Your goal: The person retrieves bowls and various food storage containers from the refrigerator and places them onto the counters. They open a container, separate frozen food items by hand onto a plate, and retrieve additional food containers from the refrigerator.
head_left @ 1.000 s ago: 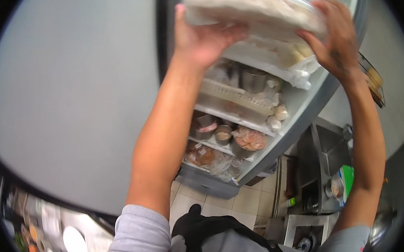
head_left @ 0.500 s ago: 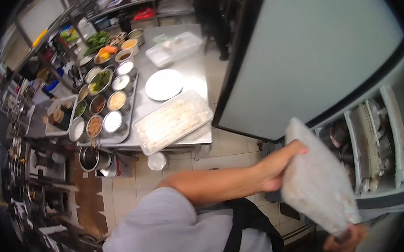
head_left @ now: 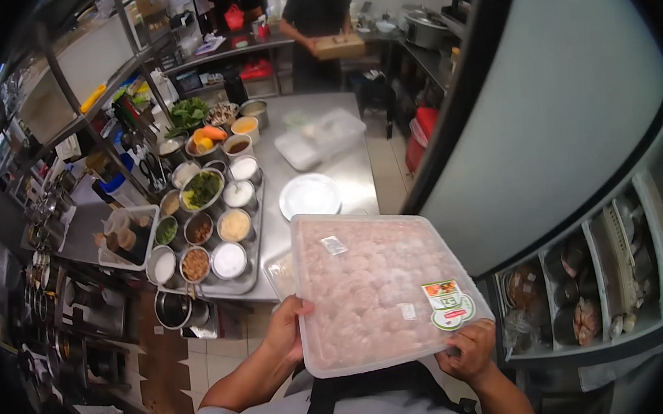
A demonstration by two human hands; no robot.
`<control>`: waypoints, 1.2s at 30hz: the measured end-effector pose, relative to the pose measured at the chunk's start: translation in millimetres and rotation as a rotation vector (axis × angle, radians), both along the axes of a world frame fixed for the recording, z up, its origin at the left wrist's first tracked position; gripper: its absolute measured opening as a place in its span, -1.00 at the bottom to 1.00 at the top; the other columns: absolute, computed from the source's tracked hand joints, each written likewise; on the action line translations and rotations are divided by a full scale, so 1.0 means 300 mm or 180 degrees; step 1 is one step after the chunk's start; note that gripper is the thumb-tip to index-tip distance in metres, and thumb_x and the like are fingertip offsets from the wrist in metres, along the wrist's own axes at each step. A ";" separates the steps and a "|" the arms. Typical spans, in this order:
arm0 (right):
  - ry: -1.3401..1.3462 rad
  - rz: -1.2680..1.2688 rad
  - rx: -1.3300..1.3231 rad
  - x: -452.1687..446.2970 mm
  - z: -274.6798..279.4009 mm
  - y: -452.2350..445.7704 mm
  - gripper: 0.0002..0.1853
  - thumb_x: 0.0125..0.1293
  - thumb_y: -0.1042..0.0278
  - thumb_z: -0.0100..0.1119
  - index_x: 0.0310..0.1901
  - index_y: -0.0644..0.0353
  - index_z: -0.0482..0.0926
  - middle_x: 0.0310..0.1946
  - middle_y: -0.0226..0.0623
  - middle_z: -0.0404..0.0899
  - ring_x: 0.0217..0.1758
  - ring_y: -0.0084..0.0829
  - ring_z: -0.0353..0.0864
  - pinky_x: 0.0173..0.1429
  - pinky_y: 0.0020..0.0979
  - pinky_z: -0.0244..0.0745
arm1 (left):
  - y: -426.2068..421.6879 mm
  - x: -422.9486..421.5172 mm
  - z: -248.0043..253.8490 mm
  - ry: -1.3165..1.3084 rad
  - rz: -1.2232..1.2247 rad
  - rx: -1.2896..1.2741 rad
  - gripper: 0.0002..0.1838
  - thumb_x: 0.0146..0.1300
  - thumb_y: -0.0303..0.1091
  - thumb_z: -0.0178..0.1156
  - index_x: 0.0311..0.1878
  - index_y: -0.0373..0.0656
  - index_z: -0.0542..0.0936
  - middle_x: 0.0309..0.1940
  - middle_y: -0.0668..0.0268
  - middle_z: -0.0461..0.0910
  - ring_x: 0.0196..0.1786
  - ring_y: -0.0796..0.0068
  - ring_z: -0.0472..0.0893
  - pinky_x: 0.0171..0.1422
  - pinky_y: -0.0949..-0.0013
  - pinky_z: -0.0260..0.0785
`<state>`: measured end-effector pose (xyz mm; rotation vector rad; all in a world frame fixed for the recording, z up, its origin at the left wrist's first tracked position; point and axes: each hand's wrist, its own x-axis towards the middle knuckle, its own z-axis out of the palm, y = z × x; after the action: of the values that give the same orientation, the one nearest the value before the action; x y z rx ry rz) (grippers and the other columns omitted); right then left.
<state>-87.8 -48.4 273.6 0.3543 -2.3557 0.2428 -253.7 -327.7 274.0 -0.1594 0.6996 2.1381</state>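
Note:
A large lidded plastic container (head_left: 375,281) with pale pink contents and a green-and-white label is held up in front of my body. My left hand (head_left: 286,332) grips its left edge, thumb on top. At its lower right corner, my right hand (head_left: 471,349) is closed on the rim near the label. Beyond the container, a white plate (head_left: 310,196) rests on the steel table (head_left: 355,159). Another flat container (head_left: 279,276) lies on the table, mostly hidden behind the held one.
A tray (head_left: 261,243) of several ingredient bowls covers the table's left side. A clear container (head_left: 319,140) sits further back. The fridge door (head_left: 562,91) stands open at right, beside loaded shelves (head_left: 576,290). Across the room, a person (head_left: 319,23) holds a cardboard box (head_left: 339,46).
The container has come out of the fridge and swung left toward the table, now level in both hands. The view has turned from the fridge to the table.

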 end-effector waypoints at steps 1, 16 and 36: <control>0.0124 0.0091 -0.0100 -0.056 -0.024 -0.014 -0.65 -0.10 0.38 0.35 -0.24 -0.04 0.43 -0.30 -0.39 0.38 -0.25 -0.30 0.42 -0.15 -0.20 0.32 | -0.025 -0.023 0.008 0.0088 0.0048 0.0174 -0.23 0.02 -0.33 0.13 0.35 -0.38 0.21 0.18 -0.03 0.43 0.22 0.00 0.48 0.35 -0.04 0.33; -0.1183 -0.2051 0.3080 -1.103 0.495 0.131 -0.54 0.24 -0.03 0.18 0.02 0.13 0.48 -0.14 -0.27 0.58 0.10 -0.33 0.49 0.36 -0.17 0.15 | -0.241 -0.314 0.050 0.1075 0.1010 0.0073 -0.24 0.01 -0.30 0.12 0.31 -0.47 0.24 0.17 -0.08 0.44 0.21 -0.04 0.49 0.33 0.00 0.38; 0.0206 -0.1986 0.1607 -0.147 0.542 -0.112 -0.46 0.17 0.23 0.36 0.12 0.32 0.47 -0.12 -0.22 0.54 0.07 -0.26 0.50 0.22 -0.12 0.44 | -0.120 -0.538 0.091 0.1270 0.0887 0.0261 -0.22 -0.01 -0.24 0.01 0.32 -0.46 0.23 0.13 -0.08 0.47 0.14 0.01 0.53 0.30 0.09 0.40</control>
<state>-132.0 -82.0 436.1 -0.1516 -2.3111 -0.6531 -415.0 -363.6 301.3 0.2346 0.8542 2.4942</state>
